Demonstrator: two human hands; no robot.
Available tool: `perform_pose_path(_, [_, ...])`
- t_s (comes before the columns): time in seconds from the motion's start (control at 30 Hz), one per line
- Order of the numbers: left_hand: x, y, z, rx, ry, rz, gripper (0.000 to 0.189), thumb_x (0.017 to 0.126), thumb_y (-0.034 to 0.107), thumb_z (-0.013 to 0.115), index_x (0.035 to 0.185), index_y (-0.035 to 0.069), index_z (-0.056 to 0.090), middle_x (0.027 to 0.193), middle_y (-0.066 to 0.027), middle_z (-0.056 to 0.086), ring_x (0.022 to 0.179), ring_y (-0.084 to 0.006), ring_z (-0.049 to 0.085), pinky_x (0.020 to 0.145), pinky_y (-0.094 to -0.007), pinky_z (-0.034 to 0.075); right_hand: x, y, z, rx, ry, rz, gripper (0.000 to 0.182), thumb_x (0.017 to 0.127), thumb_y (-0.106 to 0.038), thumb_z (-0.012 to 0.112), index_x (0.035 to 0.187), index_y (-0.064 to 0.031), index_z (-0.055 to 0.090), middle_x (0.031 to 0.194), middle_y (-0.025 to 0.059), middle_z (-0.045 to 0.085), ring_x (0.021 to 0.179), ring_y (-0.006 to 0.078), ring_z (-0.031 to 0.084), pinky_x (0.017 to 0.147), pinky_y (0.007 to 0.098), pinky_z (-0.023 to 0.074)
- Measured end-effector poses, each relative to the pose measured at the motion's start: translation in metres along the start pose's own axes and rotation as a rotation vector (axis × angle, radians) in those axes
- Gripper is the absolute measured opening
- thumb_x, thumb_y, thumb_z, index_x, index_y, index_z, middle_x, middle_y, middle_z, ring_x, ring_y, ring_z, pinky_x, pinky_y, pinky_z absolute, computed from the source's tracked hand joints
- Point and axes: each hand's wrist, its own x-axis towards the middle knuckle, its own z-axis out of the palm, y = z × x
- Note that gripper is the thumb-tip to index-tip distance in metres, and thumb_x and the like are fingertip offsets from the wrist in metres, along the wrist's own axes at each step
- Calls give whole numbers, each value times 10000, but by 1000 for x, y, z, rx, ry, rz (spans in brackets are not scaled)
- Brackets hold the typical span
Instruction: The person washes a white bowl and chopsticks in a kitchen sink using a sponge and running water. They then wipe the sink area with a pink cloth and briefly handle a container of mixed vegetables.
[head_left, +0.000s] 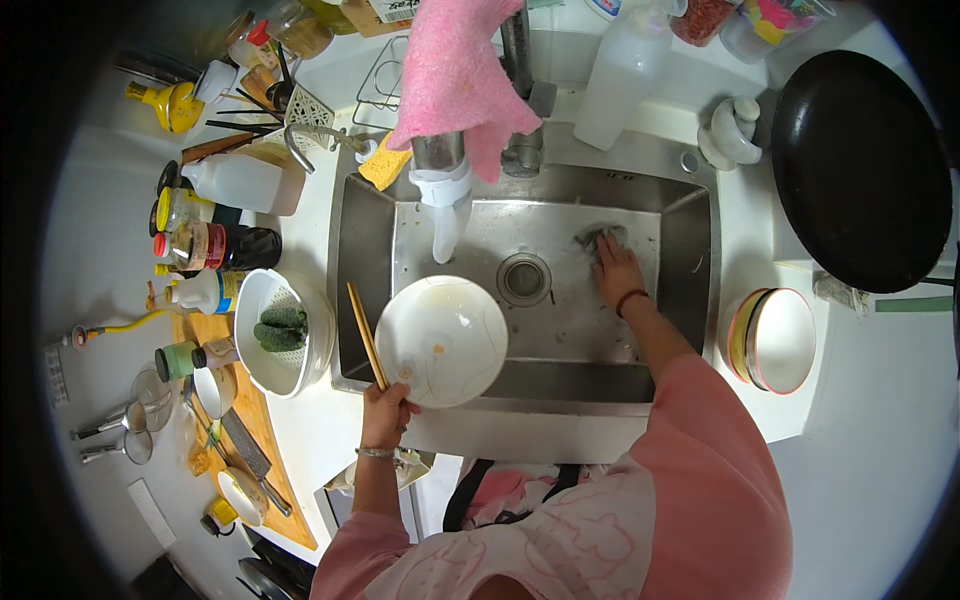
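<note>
My left hand (388, 415) grips the rim of a white bowl (442, 337) and a pair of wooden chopsticks (365, 334). The bowl is tilted so its inside shows, with a small orange-brown spot in it. It hangs over the front left of a stainless steel sink (585, 330). Deep in the basin, at the right, my right hand (619, 268) presses on a dark grey scrubber (598, 236), partly hidden by the fingers. Small food scraps lie on the basin floor around the drain strainer (524, 279). A faucet with a white nozzle (444, 214) reaches over the sink.
A pink cloth (465, 82) drapes the faucet beside a yellow sponge (385, 162). Left stand a white colander (255, 330) with cucumbers (281, 330) and a cutting board (281, 457) bearing a cleaver (246, 442). Stacked bowls (784, 341) and a black pan (862, 172) are right.
</note>
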Motion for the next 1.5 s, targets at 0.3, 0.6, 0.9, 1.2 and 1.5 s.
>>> perform_pose_path(0.3, [13, -18, -2, -130, -23, -26, 97, 740, 79, 531, 731, -16, 548, 527, -91, 534, 347, -109, 435, 311, -209, 273, -51, -30, -6, -125, -362, -197, 504, 865, -186, 449, 1346, -117, 316, 1431, 119, 209, 1244, 333, 310, 1029, 388, 267])
perform_pose_path(0.6, [14, -7, 12, -158, -106, -70, 119, 736, 94, 528, 635, 33, 517, 500, -36, 482, 340, -75, 364, 324, -198, 232, 15, -3, 20, -112, 165, -50, 398, 851, -90, 419, 1247, -75, 458, 1367, 153, 322, 1179, 300, 410, 996, 346, 330])
perform_pose_path(0.9, [13, 7, 31, -282, -225, -89, 121, 708, 165, 600, 693, 92, 504, 535, 24, 429, 381, -46, 305, 342, -193, 204, -42, -26, -61, 393, 10, 243, 186, 849, -193, 527, 883, -23, 597, 865, 155, 610, 768, 311, 580, 696, 378, 457])
perform_pose_path(1.2, [-3, 39, 71, -113, -2, 297, 160, 751, 155, 585, 864, 50, 543, 600, 16, 483, 386, -53, 350, 333, -200, 264, 10, -139, -218, 354, 361, -280, 272, 832, -255, 545, 1040, -83, 508, 807, 174, 600, 751, 344, 575, 647, 409, 443])
perform_pose_path(1.5, [-7, 47, 64, -374, -32, 211, 129, 751, 73, 513, 879, 76, 489, 608, 22, 406, 417, -52, 300, 350, -202, 230, 48, -184, -215, 175, 394, -321, 192, 805, -235, 509, 845, -84, 620, 801, 153, 622, 734, 350, 588, 646, 440, 466])
